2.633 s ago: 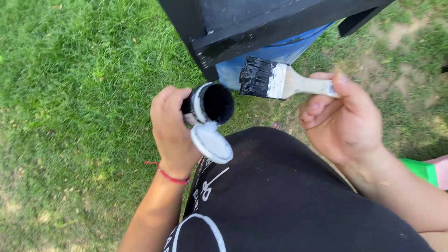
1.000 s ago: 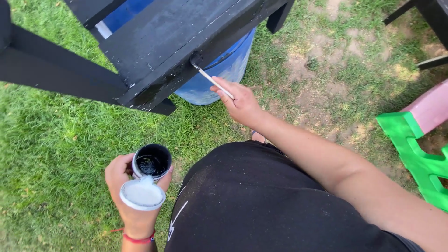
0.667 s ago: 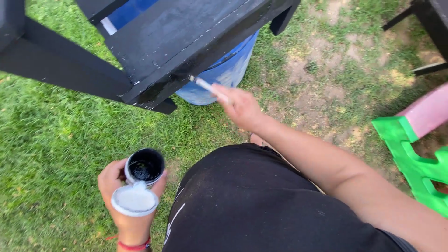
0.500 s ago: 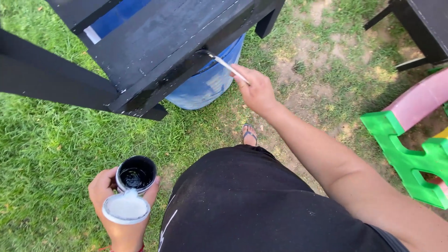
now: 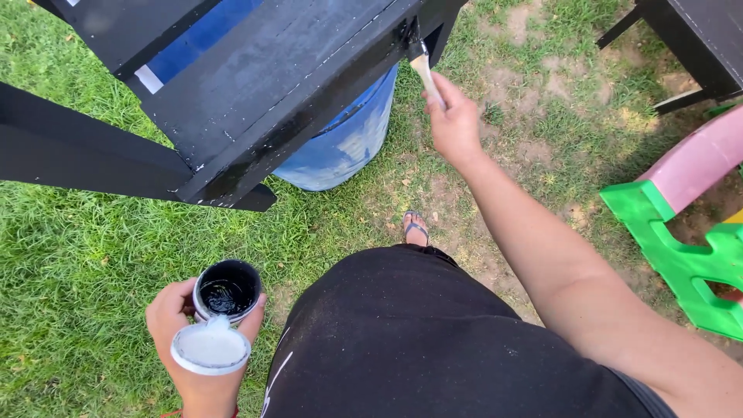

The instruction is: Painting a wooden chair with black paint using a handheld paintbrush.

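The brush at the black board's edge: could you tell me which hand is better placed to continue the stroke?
Right. The right hand already grips the brush against the black board; the left hand is low, holding the paint can.

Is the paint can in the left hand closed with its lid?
No: the paint can in the left hand is open, showing black paint, and its white lid hangs flipped down beside it.

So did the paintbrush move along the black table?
Yes. The paintbrush in the right hand moved farther along the black table edge, away from the blue barrel, toward the table's far corner.
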